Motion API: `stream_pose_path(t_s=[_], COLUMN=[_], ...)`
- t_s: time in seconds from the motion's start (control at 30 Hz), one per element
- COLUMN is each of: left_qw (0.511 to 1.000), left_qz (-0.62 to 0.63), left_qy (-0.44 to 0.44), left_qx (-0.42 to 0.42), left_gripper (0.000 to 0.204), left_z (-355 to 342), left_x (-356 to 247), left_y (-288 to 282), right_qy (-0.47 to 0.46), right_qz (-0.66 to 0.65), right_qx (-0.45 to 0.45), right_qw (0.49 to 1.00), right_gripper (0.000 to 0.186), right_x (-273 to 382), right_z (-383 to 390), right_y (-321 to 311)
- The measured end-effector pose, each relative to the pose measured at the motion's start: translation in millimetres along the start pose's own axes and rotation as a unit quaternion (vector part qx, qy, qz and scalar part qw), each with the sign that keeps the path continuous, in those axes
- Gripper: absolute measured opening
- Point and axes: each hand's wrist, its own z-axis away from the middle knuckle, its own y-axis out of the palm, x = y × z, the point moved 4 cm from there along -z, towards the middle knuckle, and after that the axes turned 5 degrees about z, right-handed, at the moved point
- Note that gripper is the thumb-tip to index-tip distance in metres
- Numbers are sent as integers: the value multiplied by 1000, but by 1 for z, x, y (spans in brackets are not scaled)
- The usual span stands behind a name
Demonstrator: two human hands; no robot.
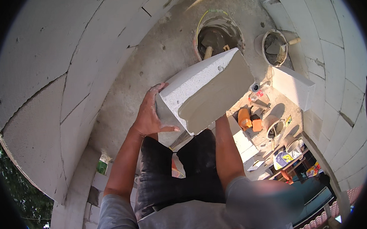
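A white aerated concrete block (190, 87) is held up in front of me, tilted, its right end higher. Grey mortar (217, 94) coats most of the face turned toward me. My left hand (149, 118) is closed on the block's left end, fingers at the upper edge and thumb low down. Under the block's lower right side my right hand (222, 122) supports it; its fingers are hidden behind the block. Just beyond the block stands a bucket (241, 40) of wet mortar, with a wooden tool handle (208, 53) sticking up inside.
Pale block walls (37, 51) rise on the left and the right (333, 67). A smaller bucket (264, 49) with a trowel stands at the far right. Nearby is another white block (293, 87). Orange items (244, 119), a container (274, 129) and bags lie at lower right.
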Motion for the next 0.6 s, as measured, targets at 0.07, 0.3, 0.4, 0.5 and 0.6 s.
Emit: stream_pose_path(t_s=[0.07,0.3,0.4,0.5,0.6], left_qw=[999,996,992,989,989], left_qz=[-44,-13,-55,-97,-104], left_qy=[-23,10,27,27,-1], left_qx=[20,-84,-106,-109,-102], left_gripper=[151,129,118,112,107], left_z=[2,-24,-30,-36,-29], left_x=[41,106,114,95,61], left_y=[6,62,74,81,79], right_qy=[20,4,0,-14,-20], right_qz=[-93,-211,-236,-257,-269], right_qx=[13,35,59,74,92], right_qw=[995,977,970,964,958], right_gripper=[61,59,58,58,57], right_x=[0,-9,-14,-12,-3], right_z=[-8,19,14,14,15], right_y=[0,-17,-19,-18,-11])
